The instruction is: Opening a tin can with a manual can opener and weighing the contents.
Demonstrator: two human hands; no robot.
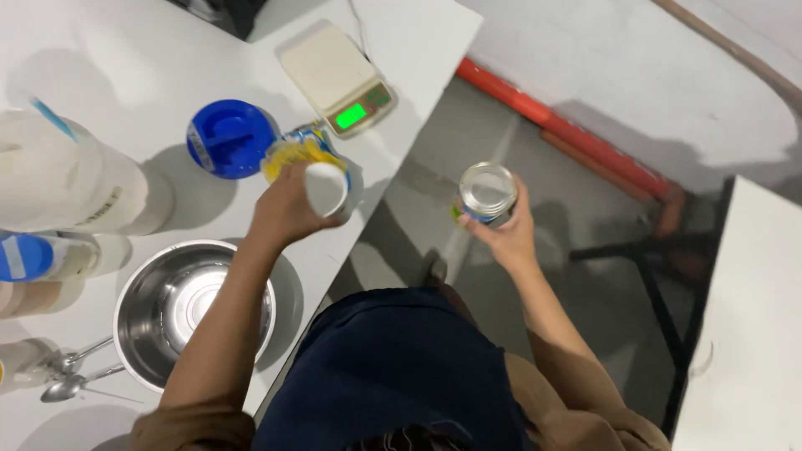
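Observation:
My left hand grips a white-capped bottle over the white table, just in front of a yellow and blue packet. My right hand holds a small tin can with a shiny metal lid out past the table's edge, above the grey floor. A steel mixing bowl sits on the table under my left forearm.
A white kitchen scale with a lit green display stands at the table's far corner. A blue lid, a large white container, a blue-capped jar and two spoons lie to the left. Another white table stands right.

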